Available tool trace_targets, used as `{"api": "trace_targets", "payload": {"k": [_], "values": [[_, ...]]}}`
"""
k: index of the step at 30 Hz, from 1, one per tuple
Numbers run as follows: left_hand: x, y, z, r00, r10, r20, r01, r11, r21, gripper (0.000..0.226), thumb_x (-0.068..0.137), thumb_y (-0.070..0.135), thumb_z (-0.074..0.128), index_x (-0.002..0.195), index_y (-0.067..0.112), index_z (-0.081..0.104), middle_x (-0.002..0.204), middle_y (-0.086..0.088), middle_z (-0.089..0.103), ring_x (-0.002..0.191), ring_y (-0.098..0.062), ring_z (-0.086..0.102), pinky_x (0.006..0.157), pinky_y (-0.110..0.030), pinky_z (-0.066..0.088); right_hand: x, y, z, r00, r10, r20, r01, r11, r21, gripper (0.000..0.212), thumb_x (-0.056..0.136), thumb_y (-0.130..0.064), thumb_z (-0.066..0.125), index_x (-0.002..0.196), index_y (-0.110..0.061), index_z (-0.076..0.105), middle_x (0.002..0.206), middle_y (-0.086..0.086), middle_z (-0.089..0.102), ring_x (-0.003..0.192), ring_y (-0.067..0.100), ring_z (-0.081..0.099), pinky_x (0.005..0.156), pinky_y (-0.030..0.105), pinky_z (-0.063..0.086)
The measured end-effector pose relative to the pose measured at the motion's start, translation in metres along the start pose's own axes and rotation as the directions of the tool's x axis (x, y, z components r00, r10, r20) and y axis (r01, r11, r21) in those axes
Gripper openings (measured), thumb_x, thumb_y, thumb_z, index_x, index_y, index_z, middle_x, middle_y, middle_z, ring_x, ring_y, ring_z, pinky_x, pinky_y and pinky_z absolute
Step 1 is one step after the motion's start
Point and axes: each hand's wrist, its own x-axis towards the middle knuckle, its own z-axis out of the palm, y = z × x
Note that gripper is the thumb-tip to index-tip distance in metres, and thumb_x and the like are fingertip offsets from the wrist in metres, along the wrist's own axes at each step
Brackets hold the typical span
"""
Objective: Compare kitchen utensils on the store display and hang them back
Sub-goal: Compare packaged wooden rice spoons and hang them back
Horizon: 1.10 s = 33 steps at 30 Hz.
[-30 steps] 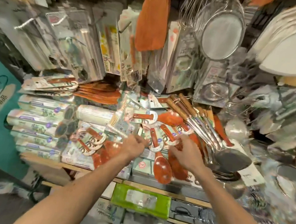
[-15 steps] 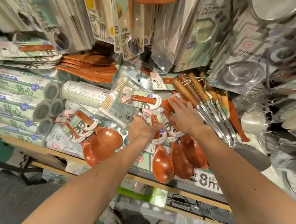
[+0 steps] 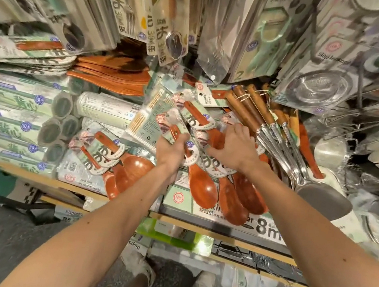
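The left hand had its fingers curled tight round the carded handle of a wooden spoon, whose bowl hung below the hand, over the front of the shelf. The right hand lay flat and spread over the neighbouring wooden spoons — fingers extended, pressing on their cards, gripping nothing that could be made out. Both hands sat nearly side by side in the middle of the display. Metal ladles with wooden handles lay just right of the right hand — and plastic wrap rolls were stacked well to the left.
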Motion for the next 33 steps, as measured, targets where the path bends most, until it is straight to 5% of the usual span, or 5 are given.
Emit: {"api": "trace_targets", "payload": {"k": [7,13,25,29,33], "values": [[-0.004,0.018,0.001,0.999,-0.043,0.003,0.043,0.994,-0.104,0.126,0.039,0.074,0.089,0.143,0.020,0.043,0.133,-0.007,0.064,0.120,-0.029,0.063,0.102,-0.056,0.050,-0.042,-0.021,0.001,0.997,-0.052,-0.057,0.055,0.998,0.040,0.075,0.082,-0.061,0.060,0.131,-0.006,0.045,0.138,0.013,0.046,0.131,0.030,0.036,0.108,0.045,0.034],[-0.016,0.029,-0.007,0.995,0.055,0.086,-0.052,0.998,-0.034,0.034,0.072,0.019,0.089,0.101,0.013,0.072,0.091,-0.001,0.079,0.085,-0.019,0.076,0.076,-0.036,0.061,-0.068,-0.035,-0.005,0.999,-0.032,0.001,0.032,0.997,-0.070,0.093,0.078,-0.081,0.048,0.134,-0.008,0.046,0.129,0.011,0.058,0.122,0.030,0.053,0.104,0.045,0.042],[-0.019,0.043,-0.066,0.945,0.015,0.327,-0.021,1.000,0.013,0.031,0.068,0.000,0.084,0.097,0.000,0.074,0.091,-0.014,0.078,0.077,-0.024,0.076,0.064,-0.029,0.059,-0.086,-0.042,0.002,0.906,-0.337,0.256,0.248,0.913,0.324,0.052,0.095,-0.048,0.057,0.134,-0.013,0.047,0.132,0.006,0.060,0.116,0.024,0.059,0.100,0.040,0.048],[-0.006,0.030,-0.091,0.988,0.007,0.154,-0.013,0.999,0.036,0.033,0.070,0.003,0.088,0.100,0.000,0.075,0.090,-0.014,0.078,0.077,-0.026,0.076,0.065,-0.032,0.060,-0.062,-0.019,-0.005,0.963,-0.182,0.198,0.046,0.838,0.544,0.063,0.084,-0.063,0.061,0.100,-0.003,0.059,0.095,0.001,0.061,0.087,0.014,0.056,0.084,0.036,0.050],[-0.005,0.020,-0.111,0.991,-0.045,0.124,0.037,0.997,0.064,0.036,0.072,0.005,0.087,0.104,-0.002,0.073,0.096,-0.016,0.077,0.083,-0.029,0.077,0.076,-0.041,0.062,-0.030,0.002,0.005,0.997,0.081,0.015,-0.082,0.973,0.214,0.067,0.091,-0.058,0.057,0.138,-0.012,0.048,0.142,0.015,0.046,0.134,0.033,0.038,0.110,0.045,0.035]]}}
